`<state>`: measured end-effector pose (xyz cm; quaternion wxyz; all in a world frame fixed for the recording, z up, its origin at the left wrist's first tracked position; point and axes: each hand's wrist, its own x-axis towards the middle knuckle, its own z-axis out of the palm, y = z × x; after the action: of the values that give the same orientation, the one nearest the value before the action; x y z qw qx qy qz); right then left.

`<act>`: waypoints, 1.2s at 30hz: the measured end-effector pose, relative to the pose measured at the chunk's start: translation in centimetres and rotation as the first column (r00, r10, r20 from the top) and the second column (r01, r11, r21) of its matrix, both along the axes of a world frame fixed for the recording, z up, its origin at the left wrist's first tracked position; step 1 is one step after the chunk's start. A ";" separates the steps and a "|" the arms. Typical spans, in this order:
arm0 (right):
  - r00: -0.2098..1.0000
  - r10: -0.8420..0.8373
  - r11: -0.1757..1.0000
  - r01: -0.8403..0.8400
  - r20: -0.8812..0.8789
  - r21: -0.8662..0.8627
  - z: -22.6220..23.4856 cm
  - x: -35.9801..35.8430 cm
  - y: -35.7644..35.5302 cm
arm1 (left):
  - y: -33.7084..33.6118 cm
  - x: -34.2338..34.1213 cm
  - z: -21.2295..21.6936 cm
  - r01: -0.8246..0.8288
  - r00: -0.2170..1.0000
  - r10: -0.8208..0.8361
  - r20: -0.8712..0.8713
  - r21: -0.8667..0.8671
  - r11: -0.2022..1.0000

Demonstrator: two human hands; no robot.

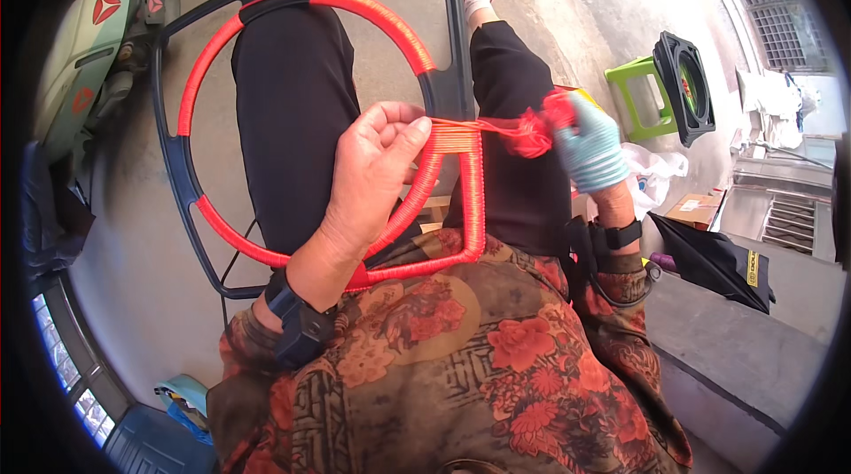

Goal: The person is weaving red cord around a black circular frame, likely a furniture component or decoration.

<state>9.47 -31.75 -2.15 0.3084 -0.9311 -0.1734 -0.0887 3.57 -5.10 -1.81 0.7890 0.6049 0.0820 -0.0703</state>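
Observation:
Across my lap rests a black square frame (456,27) with rounded corners and a round inner ring (377,15). Red cord covers much of the ring and the near right corner (474,199); black stretches show elsewhere. My bare left hand (377,159) is closed at the frame's right side, thumb and forefinger pinching the red cord (456,126) beside the wound band. From there the strand runs taut to the right. My right hand (589,146), in a light blue striped glove, grips a bunched hank of red cord (532,135). Its fingertips are partly hidden by the hank.
At right stands a green stool (636,102) with a black square frame (687,89) leaning against it. A white plastic bag (654,168), a cardboard box (694,208) and a black umbrella-like bundle (718,261) lie nearby. A white-and-green vehicle (93,53) stands far left, a blue chair (155,440) lower left.

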 end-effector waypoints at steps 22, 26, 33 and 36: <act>0.587 0.537 0.454 0.403 -0.605 0.794 -1.1 -1.4 3.7 | -0.5 0.5 0.5 -0.081 0.987 0.008 -0.160 -0.456 0.886; 0.708 0.565 -0.028 0.530 -0.424 0.847 -0.3 -1.3 6.4 | -0.4 0.4 -0.8 -0.084 0.982 -0.015 -0.186 -0.512 0.855; 0.626 0.742 -0.168 0.520 -0.240 0.837 -2.7 0.3 4.3 | -0.1 0.4 -0.4 -0.026 0.976 -0.095 -0.198 -0.531 0.847; 0.634 0.728 -0.140 0.510 -0.261 0.849 -2.9 0.4 4.2 | -0.1 0.4 -0.5 0.041 0.975 -0.133 -0.180 -0.441 0.897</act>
<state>9.89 -27.54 -5.09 0.9340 -0.2611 0.0059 0.2439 3.94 -5.21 -2.33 0.8871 0.4064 0.1183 -0.1843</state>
